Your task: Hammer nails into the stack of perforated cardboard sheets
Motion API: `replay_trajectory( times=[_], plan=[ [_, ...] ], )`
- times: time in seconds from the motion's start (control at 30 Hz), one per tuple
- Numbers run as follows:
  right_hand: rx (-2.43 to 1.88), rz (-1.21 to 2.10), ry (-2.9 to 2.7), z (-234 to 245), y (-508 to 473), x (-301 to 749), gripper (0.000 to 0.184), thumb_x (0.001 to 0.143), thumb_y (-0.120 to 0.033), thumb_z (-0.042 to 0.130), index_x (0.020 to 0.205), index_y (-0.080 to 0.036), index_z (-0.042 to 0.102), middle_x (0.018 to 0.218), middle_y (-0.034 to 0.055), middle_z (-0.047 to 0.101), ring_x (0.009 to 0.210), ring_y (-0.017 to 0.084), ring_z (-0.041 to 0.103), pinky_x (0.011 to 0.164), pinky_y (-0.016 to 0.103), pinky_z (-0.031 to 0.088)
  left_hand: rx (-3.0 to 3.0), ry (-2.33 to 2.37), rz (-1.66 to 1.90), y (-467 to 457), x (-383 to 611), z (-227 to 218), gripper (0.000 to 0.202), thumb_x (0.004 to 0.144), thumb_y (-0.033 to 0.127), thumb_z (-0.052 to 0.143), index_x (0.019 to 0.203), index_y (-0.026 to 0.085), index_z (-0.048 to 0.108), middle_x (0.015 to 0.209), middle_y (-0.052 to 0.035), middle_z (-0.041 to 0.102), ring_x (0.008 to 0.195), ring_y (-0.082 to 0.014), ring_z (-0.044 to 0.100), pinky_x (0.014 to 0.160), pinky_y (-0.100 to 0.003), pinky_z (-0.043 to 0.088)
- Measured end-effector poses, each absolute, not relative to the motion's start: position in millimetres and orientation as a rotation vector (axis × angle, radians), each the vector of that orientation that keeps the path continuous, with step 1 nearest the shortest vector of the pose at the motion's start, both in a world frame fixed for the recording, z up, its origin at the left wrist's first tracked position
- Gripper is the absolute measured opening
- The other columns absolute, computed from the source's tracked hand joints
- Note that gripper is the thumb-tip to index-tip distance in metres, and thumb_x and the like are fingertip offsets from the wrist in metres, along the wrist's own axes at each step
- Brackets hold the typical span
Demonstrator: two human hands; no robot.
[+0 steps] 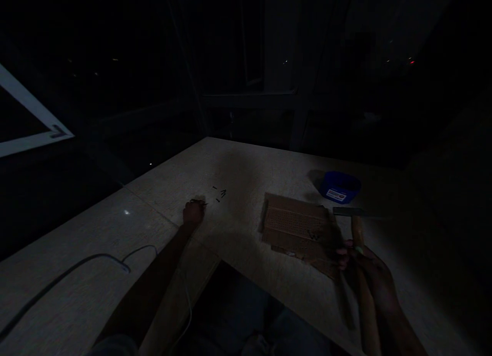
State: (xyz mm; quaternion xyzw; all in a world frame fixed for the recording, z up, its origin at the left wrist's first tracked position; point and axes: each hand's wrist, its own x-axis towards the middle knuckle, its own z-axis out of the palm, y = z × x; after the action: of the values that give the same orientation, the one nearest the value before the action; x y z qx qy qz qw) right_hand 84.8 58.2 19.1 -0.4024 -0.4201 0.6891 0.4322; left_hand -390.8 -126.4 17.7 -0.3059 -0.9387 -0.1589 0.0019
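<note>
Dim light. Right hand (365, 266) gripping the wooden handle of a hammer (357, 228), near the worktop (246, 161) front edge. Cardboard sheet (298, 228) just left of the hammer head. Blue tub (340, 186) behind it. Left hand (193, 212) at mid-worktop, near scattered small nails (220, 193); its grip unclear. Cable (77, 266) at the left end.

The table top (246, 161) looked like pale laminate, matt and faintly speckled. The hammer (358, 235) had a light, smooth wooden handle and a dull grey metal head. The cardboard (298, 228) was brown and matt, its upper face ribbed or dotted (too dim to tell which). The tub (340, 184) was blue plastic with a slight sheen. The pins (220, 193) looked dark and matt.
</note>
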Motion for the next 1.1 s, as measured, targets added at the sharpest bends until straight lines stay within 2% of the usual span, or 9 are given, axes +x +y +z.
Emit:
replay_trajectory(
  times=[0.17,0.33,0.5,0.67,0.73,0.8,0.87,0.93,1.1],
  plan=[
    [-1.004,1.714,-1.040,15.1,59.9,85.8,0.042,0.055,-0.038,0.090,0.088,-0.017,0.073,0.073,0.0086,0.074,0.052,0.019,0.063,0.047,0.030,0.056,-0.983,-2.904,-0.668,-132.8,-394.2,15.5,0.025,0.084,0.015,0.046,0.085,0.014,0.071,0.101,-0.0159,0.070,0.095,-0.0245,0.064,0.091,-0.037,0.048],
    [-0.977,1.721,-1.033,14.6,60.1,84.5,0.041,0.057,-0.037,0.089,0.088,-0.017,0.072,0.072,0.0075,0.073,0.052,0.018,0.062,0.046,0.030,0.054,-1.122,-2.803,-0.945,-121.2,-375.7,22.0,0.029,0.089,0.027,0.042,0.096,0.016,0.068,0.099,-0.0095,0.073,0.091,-0.0207,0.066,0.086,-0.034,0.052],
    [-0.930,1.733,-1.094,13.7,59.5,82.8,0.038,0.063,-0.039,0.085,0.090,-0.018,0.070,0.072,0.0066,0.074,0.052,0.018,0.062,0.049,0.031,0.053,-1.361,-2.610,-1.277,-84.5,-325.4,39.4,0.031,0.086,0.038,0.048,0.096,0.017,0.068,0.104,-0.0097,0.073,0.091,-0.0211,0.067,0.086,-0.035,0.053],
    [-0.901,1.744,-1.098,12.9,59.7,81.7,0.036,0.066,-0.039,0.083,0.091,-0.018,0.069,0.071,0.0050,0.073,0.051,0.016,0.061,0.050,0.030,0.053,-1.664,-2.584,-1.661,-42.7,-247.9,52.1,0.031,0.084,0.047,0.053,0.081,0.019,0.066,0.070,-0.0030,0.069,0.066,-0.0174,0.064,0.064,-0.029,0.053],
    [-0.881,1.753,-1.106,11.7,60.2,81.5,0.035,0.068,-0.039,0.082,0.093,-0.018,0.069,0.072,0.0045,0.074,0.052,0.016,0.061,0.050,0.029,0.053,-1.788,-2.610,-1.824,-28.2,-216.4,49.7,0.032,0.084,0.049,0.054,0.081,0.019,0.064,0.068,-0.0020,0.068,0.061,-0.0153,0.064,0.058,-0.026,0.051],
    [-0.865,1.753,-1.103,9.5,61.0,81.0,0.035,0.069,-0.040,0.081,0.093,-0.018,0.069,0.072,0.0045,0.074,0.052,0.016,0.062,0.050,0.030,0.053,-1.936,-2.665,-1.928,-15.0,-189.2,42.8,0.033,0.085,0.050,0.055,0.087,0.018,0.064,0.076,-0.0033,0.071,0.058,-0.0137,0.065,0.051,-0.023,0.048],
    [-0.859,1.746,-1.095,7.1,61.6,79.7,0.035,0.069,-0.040,0.081,0.093,-0.018,0.068,0.072,0.0046,0.074,0.052,0.016,0.062,0.049,0.029,0.052,-2.074,-2.675,-1.928,-3.3,-168.5,33.8,0.031,0.087,0.046,0.053,0.091,0.017,0.065,0.083,-0.0047,0.073,0.056,-0.0127,0.065,0.049,-0.023,0.047],
    [-0.859,1.749,-1.091,5.6,61.7,78.0,0.034,0.070,-0.041,0.079,0.092,-0.018,0.068,0.072,0.0046,0.074,0.052,0.016,0.062,0.048,0.028,0.052,-2.218,-2.608,-1.774,6.2,-154.7,26.1,0.026,0.089,0.038,0.051,0.092,0.018,0.068,0.085,-0.0045,0.074,0.058,-0.0126,0.065,0.055,-0.024,0.050],
    [-0.863,1.772,-1.118,8.0,59.6,73.4,0.032,0.071,-0.039,0.077,0.092,-0.017,0.066,0.072,0.0052,0.075,0.052,0.016,0.062,0.049,0.028,0.051,-2.484,-2.292,-1.260,18.3,-140.7,21.7,0.024,0.090,0.021,0.051,0.094,0.023,0.074,0.093,-0.0025,0.076,0.085,-0.0165,0.070,0.078,-0.028,0.053]
  ],
)
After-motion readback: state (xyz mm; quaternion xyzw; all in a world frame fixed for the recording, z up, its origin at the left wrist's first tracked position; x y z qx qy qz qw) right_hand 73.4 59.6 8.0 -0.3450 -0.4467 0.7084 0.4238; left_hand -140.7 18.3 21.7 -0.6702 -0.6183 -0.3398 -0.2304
